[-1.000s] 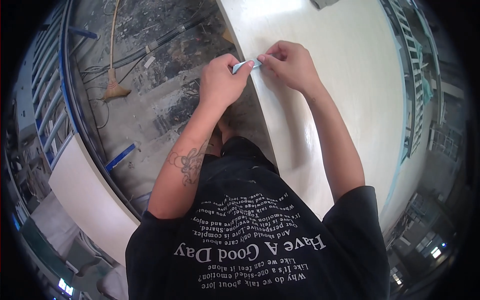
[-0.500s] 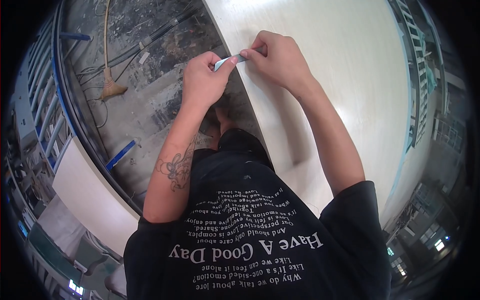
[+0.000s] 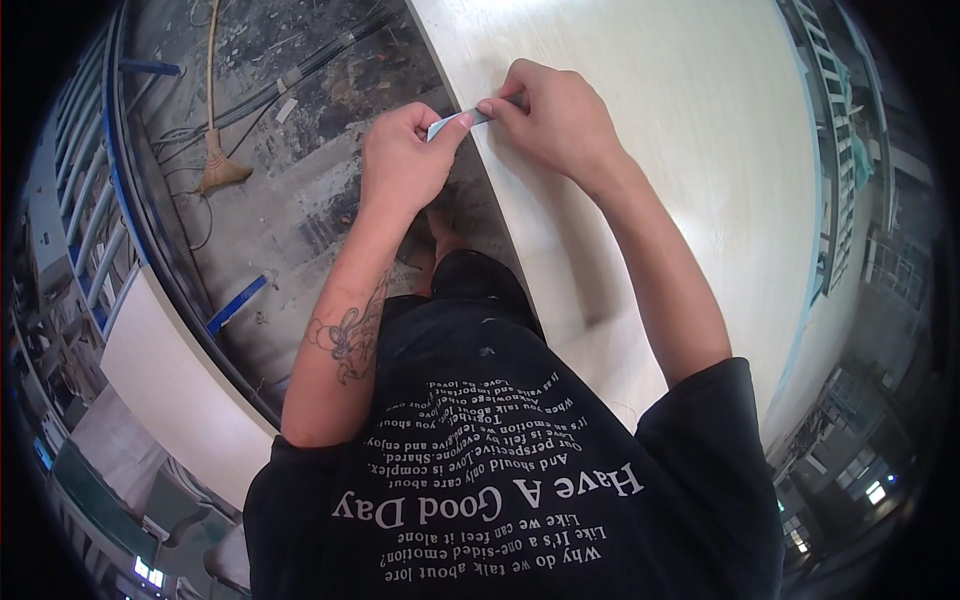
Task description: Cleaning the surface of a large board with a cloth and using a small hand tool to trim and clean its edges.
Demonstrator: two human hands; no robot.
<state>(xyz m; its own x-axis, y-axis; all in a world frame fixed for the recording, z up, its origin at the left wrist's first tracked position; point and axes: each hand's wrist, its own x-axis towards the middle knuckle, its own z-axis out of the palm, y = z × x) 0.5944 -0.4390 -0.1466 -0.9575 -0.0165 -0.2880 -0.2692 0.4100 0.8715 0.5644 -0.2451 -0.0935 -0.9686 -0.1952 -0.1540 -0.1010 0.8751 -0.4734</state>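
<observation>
Strip [image 3: 437,127], pale blue, pinched in left hand [image 3: 402,165] and right hand [image 3: 568,122] across an edge of the pale board [image 3: 690,100].
The hands cover part of it, so its full length cannot be told; the board's far end is cut off above. White lettering [image 3: 467,509] runs upside down across the black shirt [image 3: 700,480], its smallest lines hard to read.

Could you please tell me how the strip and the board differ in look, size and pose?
Size: the strip is small, while the board is far larger.
Colour: the strip is pale blue; the board is creamy white.
Pose: the strip is pinched between the left hand and right hand, whereas the board lies beneath the right hand.
Both are pale.
</observation>
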